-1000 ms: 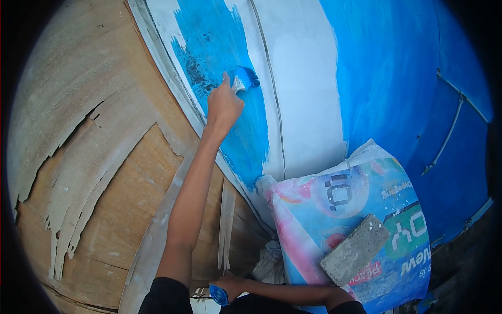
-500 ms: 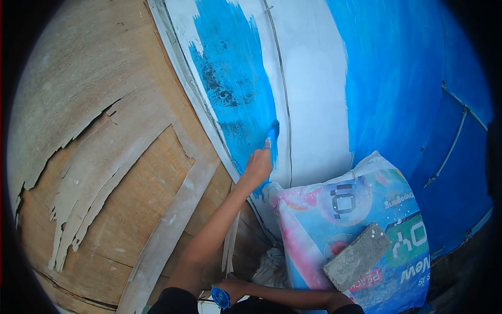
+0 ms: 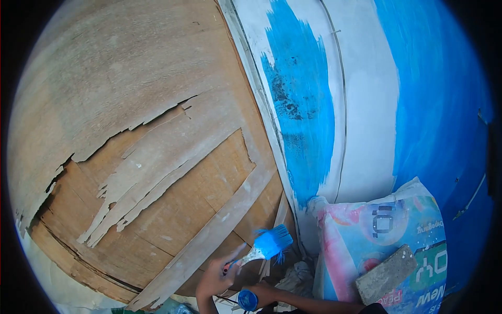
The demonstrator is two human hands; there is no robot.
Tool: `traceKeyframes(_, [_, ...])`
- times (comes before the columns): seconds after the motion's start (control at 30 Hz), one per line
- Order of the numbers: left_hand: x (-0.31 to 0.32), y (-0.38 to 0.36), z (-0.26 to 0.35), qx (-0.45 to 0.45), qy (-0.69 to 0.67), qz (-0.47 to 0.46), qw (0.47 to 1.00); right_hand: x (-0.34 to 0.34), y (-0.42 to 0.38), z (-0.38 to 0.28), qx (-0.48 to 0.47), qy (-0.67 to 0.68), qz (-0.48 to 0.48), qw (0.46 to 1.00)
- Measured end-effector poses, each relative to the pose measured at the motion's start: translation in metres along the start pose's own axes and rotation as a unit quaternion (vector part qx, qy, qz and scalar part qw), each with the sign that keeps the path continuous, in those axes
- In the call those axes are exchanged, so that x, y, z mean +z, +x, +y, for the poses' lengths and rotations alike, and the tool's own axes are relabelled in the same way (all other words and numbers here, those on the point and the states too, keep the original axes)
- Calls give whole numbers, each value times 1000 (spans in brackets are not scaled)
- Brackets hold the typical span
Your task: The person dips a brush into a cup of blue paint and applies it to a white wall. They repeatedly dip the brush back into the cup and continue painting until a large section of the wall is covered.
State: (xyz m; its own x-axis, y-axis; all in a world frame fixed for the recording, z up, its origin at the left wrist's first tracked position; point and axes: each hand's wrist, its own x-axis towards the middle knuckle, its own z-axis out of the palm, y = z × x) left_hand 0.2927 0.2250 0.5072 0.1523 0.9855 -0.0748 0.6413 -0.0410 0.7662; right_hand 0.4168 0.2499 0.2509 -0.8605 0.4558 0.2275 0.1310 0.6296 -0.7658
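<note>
Down off the wall since half a second ago, the paintbrush [image 3: 264,247] now sits low by the plywood panel [image 3: 157,157], above a blue-capped container [image 3: 247,300] in the right hand [image 3: 261,294]. Left hand [image 3: 217,277] pinches its handle. It looks light and stiff, with soft, wet bristles; hold the handle only. Long axis slants, bristles up-right toward the half-painted wall [image 3: 366,131].

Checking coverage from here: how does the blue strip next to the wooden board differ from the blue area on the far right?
The blue strip is narrow, streaky and ragged-edged, with dark blotches showing through. The blue area is broad, even and solid, without blotches. Unpainted white wall separates them. Both share the same bright blue as the bristles of the brush in the left hand.
</note>
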Motion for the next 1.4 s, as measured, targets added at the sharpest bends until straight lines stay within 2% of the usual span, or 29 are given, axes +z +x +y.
traceKeyframes(0.1, [4,-51,-64,31,-101,155,982,-1,1,-1,24,36,-17,999])
traceKeyframes(0.2, [9,-80,-73,60,-17,291,955,-10,-3,-2,40,135,28,990])
traceKeyframes(0.27, [4,-90,-64,29,-80,302,950,-25,-4,-14,26,145,85,985])
traceKeyframes(0.33, [3,-96,-63,13,-62,312,948,-45,-6,-30,15,155,142,977])
traceKeyframes(0.37, [8,-97,-72,42,-63,336,939,-54,-10,-34,18,149,173,974])
traceKeyframes(0.57, [24,-86,-74,31,-106,281,953,-85,-36,-41,38,105,345,932])
traceKeyframes(0.67, [37,-76,-72,18,-125,257,958,-84,-49,-34,79,78,378,919])
traceKeyframes(0.8, [53,-66,-69,16,-111,255,960,-90,-49,-38,73,71,426,899])
traceKeyframes(0.9, [57,-60,-68,48,-78,250,964,-87,-49,-42,70,81,448,888])
traceKeyframes(1.07, [54,-56,-61,26,-73,203,976,-82,-55,-41,93,55,480,870])
traceKeyframes(1.17, [51,-51,-54,34,-68,169,983,-83,-57,-37,74,-46,507,858])
traceKeyframes(1.3, [47,-45,-54,52,-42,99,993,-90,-59,-43,43,-86,509,856])
traceKeyframes(1.4, [42,-41,-53,62,11,98,993,-91,-60,-46,37,-121,496,859])
